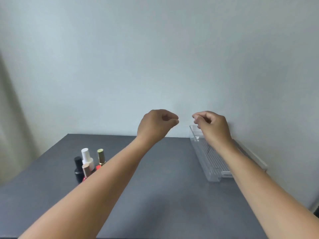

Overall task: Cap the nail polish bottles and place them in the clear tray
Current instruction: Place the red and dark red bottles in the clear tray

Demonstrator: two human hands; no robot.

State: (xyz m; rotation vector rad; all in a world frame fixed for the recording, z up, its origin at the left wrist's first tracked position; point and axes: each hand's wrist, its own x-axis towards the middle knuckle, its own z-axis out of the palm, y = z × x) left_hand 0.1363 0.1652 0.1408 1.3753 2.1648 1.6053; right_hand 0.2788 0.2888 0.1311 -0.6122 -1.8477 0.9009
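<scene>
Several nail polish bottles stand grouped at the table's left: a black bottle [78, 168], a white-capped bottle [86, 156], a gold-capped red bottle [101, 156] and a rose-gold-capped red bottle [85, 170]. My left forearm partly hides their bases. A long clear tray [209, 165] lies at the right by the wall, with nothing visible in it. My left hand [156, 124] and my right hand [211, 125] are raised above the table's far edge, both loosely curled with nothing in them. The right hand hangs over the tray's far end.
The grey table [155, 187] meets a pale wall behind. A white strip [253, 156] runs along the wall beside the tray. A curtain [10, 118] hangs at the left.
</scene>
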